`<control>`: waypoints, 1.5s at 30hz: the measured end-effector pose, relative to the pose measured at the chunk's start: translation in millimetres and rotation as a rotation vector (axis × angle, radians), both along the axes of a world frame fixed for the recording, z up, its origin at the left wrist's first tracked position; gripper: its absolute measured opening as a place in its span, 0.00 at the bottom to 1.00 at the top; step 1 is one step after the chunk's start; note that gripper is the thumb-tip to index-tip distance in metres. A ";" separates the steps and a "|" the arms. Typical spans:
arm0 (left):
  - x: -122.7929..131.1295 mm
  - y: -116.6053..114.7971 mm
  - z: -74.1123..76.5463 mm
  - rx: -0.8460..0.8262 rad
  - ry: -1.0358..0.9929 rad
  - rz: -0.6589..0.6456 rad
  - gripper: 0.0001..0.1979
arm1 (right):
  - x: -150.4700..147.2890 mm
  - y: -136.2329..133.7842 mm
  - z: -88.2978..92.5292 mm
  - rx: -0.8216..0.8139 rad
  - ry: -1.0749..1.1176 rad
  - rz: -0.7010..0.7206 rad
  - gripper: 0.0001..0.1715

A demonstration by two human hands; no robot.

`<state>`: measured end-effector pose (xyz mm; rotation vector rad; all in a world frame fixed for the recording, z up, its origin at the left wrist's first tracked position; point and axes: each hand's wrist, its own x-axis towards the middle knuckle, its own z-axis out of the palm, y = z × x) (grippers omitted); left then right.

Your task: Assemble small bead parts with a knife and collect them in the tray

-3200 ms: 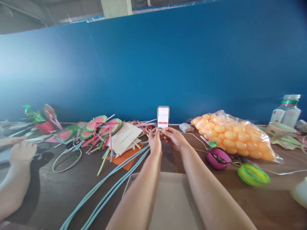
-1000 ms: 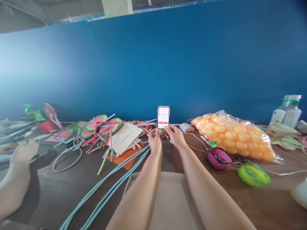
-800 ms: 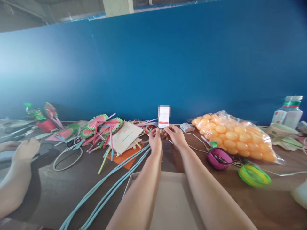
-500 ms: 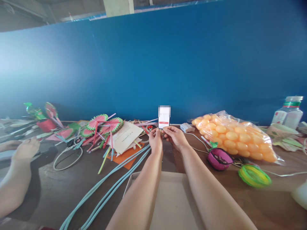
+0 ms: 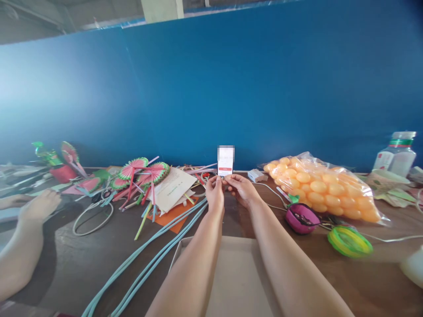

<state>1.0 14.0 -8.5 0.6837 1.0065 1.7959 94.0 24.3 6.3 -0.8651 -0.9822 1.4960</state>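
My left hand (image 5: 214, 193) and my right hand (image 5: 240, 188) meet fingertip to fingertip over the far middle of the brown table (image 5: 79, 259). Both are pinched on a small object between them that is too tiny to make out. Just behind the fingers stands a small white card with a red bar (image 5: 225, 164), leaning against the blue wall (image 5: 231, 88). Under my forearms lies a shallow beige tray (image 5: 231, 281).
Long pale blue tubes (image 5: 155, 255) run diagonally at left. Pink and green paper fans (image 5: 142, 171), straws and papers (image 5: 173, 189) pile at back left. A clear bag of orange balls (image 5: 327, 187), a magenta bowl (image 5: 301, 218), green rings (image 5: 349, 241) and a bottle (image 5: 396, 154) sit right. Another person's hand (image 5: 38, 207) rests far left.
My hands stay pinched together at the same spot, with the right fingers shifting slightly. The other person's hand at the far left has moved a little to the right.
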 end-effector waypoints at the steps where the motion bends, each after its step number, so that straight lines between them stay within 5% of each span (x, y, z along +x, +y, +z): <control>1: -0.2 0.3 -0.3 -0.004 0.001 0.001 0.17 | 0.1 -0.3 0.4 -0.001 -0.001 0.000 0.18; 45: 0.5 0.1 -3.1 0.010 0.058 0.015 0.18 | -1.0 -3.4 4.5 -0.016 0.063 0.011 0.15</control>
